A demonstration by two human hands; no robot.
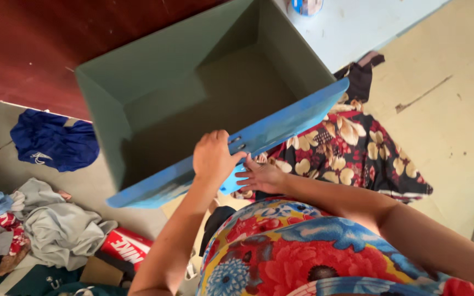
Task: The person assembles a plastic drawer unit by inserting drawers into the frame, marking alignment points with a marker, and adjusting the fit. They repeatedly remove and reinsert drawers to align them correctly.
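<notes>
Both hands [231,167] on blue bin [281,123]

The green storage bin [193,93] gapes empty, open to reach; clothes pile [34,225] crowds the floor [456,126] at eight o'clock, floral cloth [352,148] at three.

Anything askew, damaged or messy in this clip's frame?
Yes. The blue box is tilted, held at its near wall by the left hand and right hand; that wall's blue outside looks scuffed. Clothes lie heaped on the floor, with a blue garment and floral cloth strewn about.
</notes>
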